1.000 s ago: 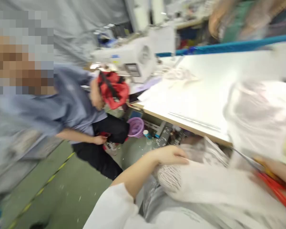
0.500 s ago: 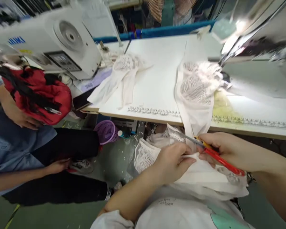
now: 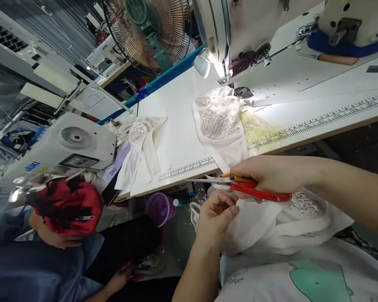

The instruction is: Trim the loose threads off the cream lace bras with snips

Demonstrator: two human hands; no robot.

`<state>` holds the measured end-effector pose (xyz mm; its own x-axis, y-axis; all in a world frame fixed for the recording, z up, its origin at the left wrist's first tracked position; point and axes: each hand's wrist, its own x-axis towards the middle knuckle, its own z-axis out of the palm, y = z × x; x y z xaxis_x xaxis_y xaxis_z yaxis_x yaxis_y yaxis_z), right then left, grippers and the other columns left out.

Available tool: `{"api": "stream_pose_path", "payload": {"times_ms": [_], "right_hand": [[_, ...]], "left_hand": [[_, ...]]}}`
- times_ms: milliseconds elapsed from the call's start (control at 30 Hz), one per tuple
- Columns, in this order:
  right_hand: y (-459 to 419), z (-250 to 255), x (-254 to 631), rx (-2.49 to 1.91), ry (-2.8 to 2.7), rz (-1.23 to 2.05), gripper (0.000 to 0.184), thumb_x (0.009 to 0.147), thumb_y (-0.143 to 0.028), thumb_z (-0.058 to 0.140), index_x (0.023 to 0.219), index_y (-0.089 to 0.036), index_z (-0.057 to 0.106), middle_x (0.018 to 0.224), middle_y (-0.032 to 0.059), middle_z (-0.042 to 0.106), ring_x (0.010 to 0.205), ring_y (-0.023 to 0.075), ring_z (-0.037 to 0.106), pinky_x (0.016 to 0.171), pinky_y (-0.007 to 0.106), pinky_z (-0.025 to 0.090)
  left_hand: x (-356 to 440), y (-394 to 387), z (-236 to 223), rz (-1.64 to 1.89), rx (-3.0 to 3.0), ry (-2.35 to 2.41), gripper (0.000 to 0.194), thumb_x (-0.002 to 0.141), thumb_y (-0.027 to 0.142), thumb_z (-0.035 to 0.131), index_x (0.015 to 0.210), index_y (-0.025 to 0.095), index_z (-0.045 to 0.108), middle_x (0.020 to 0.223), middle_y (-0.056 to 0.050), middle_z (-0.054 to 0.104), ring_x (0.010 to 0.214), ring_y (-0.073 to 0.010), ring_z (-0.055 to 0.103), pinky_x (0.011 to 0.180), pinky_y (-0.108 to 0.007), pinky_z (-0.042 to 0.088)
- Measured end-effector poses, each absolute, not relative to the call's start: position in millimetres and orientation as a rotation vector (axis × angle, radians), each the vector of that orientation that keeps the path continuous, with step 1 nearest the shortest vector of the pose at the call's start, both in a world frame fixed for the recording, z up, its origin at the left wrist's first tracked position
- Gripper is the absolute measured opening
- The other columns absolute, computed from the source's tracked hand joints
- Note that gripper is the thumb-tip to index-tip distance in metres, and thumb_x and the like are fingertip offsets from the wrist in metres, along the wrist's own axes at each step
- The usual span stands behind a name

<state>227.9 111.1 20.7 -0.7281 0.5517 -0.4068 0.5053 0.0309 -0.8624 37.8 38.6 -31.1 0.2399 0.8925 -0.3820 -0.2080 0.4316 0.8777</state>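
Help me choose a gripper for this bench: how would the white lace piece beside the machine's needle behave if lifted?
The lace piece would likely flop, its top end lying in soft ruffles. It looks light, being thin openwork. That end might snag, sitting close under the sewing machine.

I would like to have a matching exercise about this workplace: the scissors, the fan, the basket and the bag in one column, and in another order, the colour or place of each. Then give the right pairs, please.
Column one
1. scissors
2. fan
3. basket
4. bag

Column two
A. purple, lower than the table
B. red, held by a co-worker
C. in the person's right hand
D. beyond the table, with a green centre

Right pairs: 1-C, 2-D, 3-A, 4-B
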Motion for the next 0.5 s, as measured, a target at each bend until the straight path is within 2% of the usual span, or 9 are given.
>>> {"api": "stream_pose_path", "payload": {"times_ms": [167, 267, 500], "right_hand": [[113, 26, 228, -1.094, -2.439, 1.576, 0.02, 0.07, -0.006, 0.053, 0.065, -0.021, 0.04, 0.063, -0.0039, 0.051, 0.054, 0.0129, 0.05, 0.047, 0.023, 0.034], [115, 33, 228, -1.075, -2.544, 1.47, 0.022, 0.071, -0.008, 0.051, 0.062, -0.022, 0.036, 0.06, -0.0044, 0.047, 0.049, 0.0116, 0.044, 0.047, 0.024, 0.031], [118, 31, 232, -1.06, -2.635, 1.34, 0.018, 0.068, -0.012, 0.053, 0.064, -0.022, 0.038, 0.063, -0.0022, 0.047, 0.052, 0.0137, 0.041, 0.048, 0.026, 0.028]], "left_hand": [[44, 41, -24, 0.904, 0.818, 1.088, 0.03, 0.057, 0.033, 0.083, 0.062, 0.016, 0.058, 0.066, 0.001, 0.056, 0.065, -0.0108, 0.049, 0.063, -0.023, 0.038], [47, 42, -22, 0.9, 0.84, 1.105, 0.03, 0.058, 0.034, 0.082, 0.062, 0.016, 0.058, 0.062, 0.002, 0.054, 0.061, -0.0096, 0.046, 0.061, -0.022, 0.037], [50, 41, -21, 0.929, 0.822, 1.171, 0.033, 0.055, 0.034, 0.085, 0.059, 0.015, 0.058, 0.061, 0.002, 0.056, 0.061, -0.0093, 0.048, 0.06, -0.021, 0.038]]}}
